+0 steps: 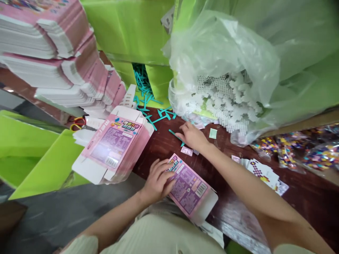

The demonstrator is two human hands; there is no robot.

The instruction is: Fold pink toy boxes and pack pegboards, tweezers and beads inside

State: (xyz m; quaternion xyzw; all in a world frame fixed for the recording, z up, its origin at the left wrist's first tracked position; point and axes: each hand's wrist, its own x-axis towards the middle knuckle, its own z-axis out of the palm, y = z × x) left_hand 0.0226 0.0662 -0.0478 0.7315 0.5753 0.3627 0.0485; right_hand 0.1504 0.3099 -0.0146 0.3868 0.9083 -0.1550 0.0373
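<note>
A pink-and-purple printed box (pixel 186 187) lies at the table's front edge, its flap end pointing towards my lower right. My left hand (pixel 158 179) holds it by the upper left side, fingers bent over the printed face. Farther up, my right hand (pixel 194 137) is low over the table with its fingers around a small teal T-shaped plastic piece (pixel 173 133). The fingertips partly hide how the piece is pinched. Just below that hand lies a small pink sachet (pixel 186 151), and a pale green sachet (pixel 213 133) is to its right.
A stack of flat boxes (pixel 113 141) stands left, with taller piles (pixel 66 35) behind. Teal pieces spill from a green bin (pixel 159 81). A plastic bag (pixel 225 46) holds white mesh pieces (pixel 225 102). Pattern cards (pixel 262 173), bags of coloured beads (pixel 291 151) and yellow-handled scissors (pixel 78 123) lie around.
</note>
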